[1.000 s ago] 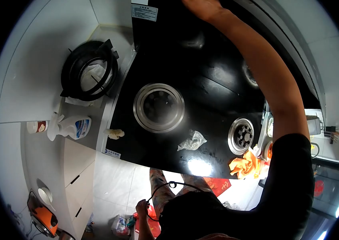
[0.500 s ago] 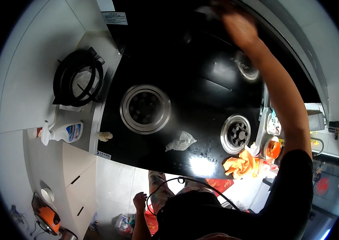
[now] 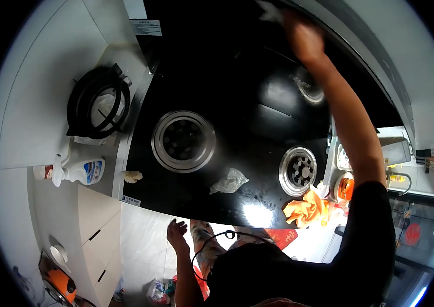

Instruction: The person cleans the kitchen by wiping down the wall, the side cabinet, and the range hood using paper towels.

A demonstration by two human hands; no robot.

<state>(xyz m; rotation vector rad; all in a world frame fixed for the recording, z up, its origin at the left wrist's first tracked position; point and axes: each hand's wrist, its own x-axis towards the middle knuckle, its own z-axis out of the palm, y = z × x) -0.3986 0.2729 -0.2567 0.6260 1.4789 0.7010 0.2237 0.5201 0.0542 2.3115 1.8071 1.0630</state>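
Observation:
My right hand (image 3: pixel 304 38) is stretched far up to the top of the black glass panel and is blurred. It grips a white cloth (image 3: pixel 269 11), part of which sticks out beyond the fingers; whether it is fabric or paper I cannot make out. My left hand (image 3: pixel 177 231) hangs beside my legs below the counter edge, holding nothing, its fingers loosely apart. Between the arms lies the black hob (image 3: pixel 247 133) with a left burner (image 3: pixel 158 140) and a right burner (image 3: pixel 282 174). Crumpled clear plastic (image 3: pixel 229 181) rests on the hob near its front.
Black pan supports (image 3: pixel 76 105) and a white spray bottle (image 3: pixel 76 170) sit on the left counter. An orange cloth (image 3: pixel 306 209) lies at the hob's front right, close to a bottle of orange liquid (image 3: pixel 346 188). A small pale lump (image 3: pixel 133 177) lies at the left edge.
My right hand has shifted slightly with the white cloth, which now shows more clearly. My left hand has risen towards the counter's front edge. The view has moved a little.

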